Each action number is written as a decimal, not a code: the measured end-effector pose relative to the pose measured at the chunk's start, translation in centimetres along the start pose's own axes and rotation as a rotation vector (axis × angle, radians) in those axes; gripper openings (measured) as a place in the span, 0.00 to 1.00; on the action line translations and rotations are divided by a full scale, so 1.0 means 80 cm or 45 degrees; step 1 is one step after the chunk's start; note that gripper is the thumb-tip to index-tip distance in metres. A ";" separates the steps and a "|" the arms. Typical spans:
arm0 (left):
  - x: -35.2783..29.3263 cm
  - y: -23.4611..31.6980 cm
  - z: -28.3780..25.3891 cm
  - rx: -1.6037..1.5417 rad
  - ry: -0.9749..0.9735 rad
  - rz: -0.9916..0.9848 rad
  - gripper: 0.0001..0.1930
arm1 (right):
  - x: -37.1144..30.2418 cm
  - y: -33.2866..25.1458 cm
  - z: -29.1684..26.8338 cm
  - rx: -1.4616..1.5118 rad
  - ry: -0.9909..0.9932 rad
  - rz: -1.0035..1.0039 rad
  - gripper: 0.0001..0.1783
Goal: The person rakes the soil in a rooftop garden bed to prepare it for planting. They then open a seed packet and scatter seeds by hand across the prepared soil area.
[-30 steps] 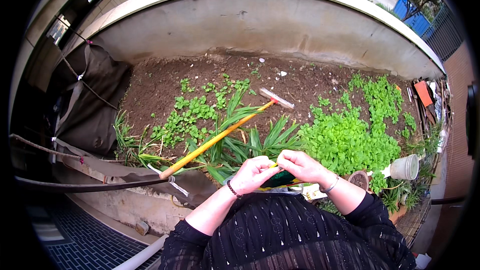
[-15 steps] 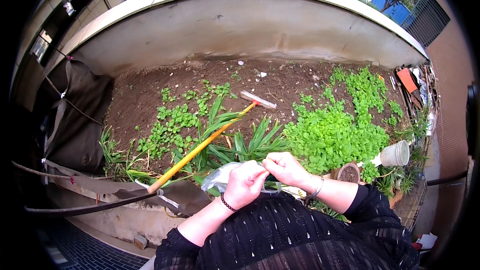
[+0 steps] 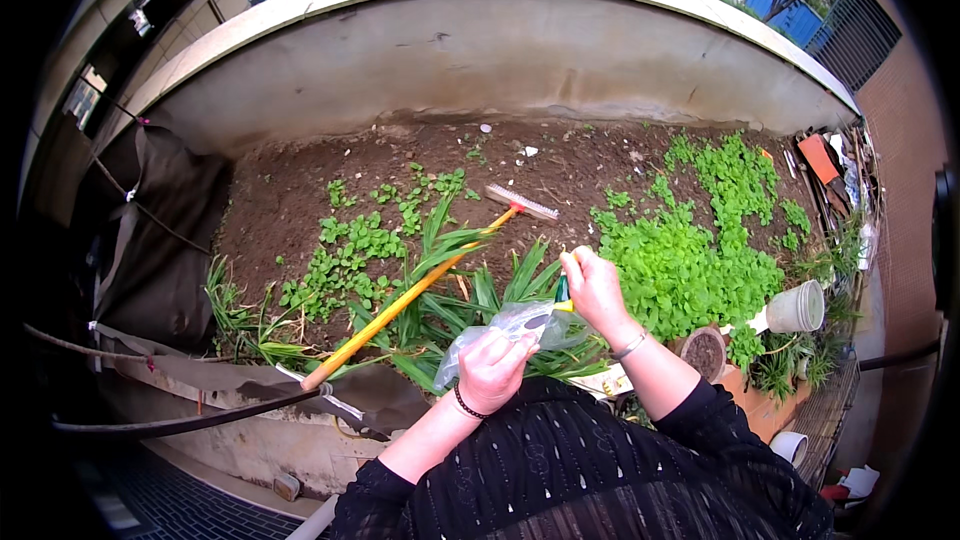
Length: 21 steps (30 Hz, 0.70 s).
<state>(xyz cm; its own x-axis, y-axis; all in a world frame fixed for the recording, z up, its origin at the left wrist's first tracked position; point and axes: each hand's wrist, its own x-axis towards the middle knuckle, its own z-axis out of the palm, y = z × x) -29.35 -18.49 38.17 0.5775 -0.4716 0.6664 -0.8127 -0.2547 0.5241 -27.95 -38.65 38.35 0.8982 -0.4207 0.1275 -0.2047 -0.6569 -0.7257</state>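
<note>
Over the soil bed (image 3: 300,190), the left hand (image 3: 492,367) clutches a clear plastic packet (image 3: 520,319), the right hand (image 3: 595,292) apparently pinching its green-and-yellow edge (image 3: 564,303). The step looks like stretching it; the next move calls for steady tension

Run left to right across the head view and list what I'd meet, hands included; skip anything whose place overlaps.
Dark cloth sheet → left hand → right hand → soil-filled pot → pale bucket → brown wall at the far right.
</note>
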 end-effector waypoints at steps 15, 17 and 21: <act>-0.029 -0.012 -0.030 -0.332 0.283 -0.447 0.08 | -0.003 0.031 -0.056 1.194 -0.446 0.455 0.07; -0.033 -0.012 -0.031 -0.283 0.279 -0.423 0.09 | -0.033 -0.011 -0.069 1.076 -0.728 0.496 0.07; -0.034 -0.010 -0.027 -0.267 0.272 -0.341 0.09 | -0.066 -0.048 -0.046 0.315 -0.567 -0.143 0.10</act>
<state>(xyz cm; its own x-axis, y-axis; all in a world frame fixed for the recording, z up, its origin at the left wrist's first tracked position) -30.11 -15.17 37.06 0.7879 -0.2200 0.5751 -0.6104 -0.1564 0.7765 -33.35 -36.18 42.94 0.9988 -0.0136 -0.0472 -0.0477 -0.4928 -0.8688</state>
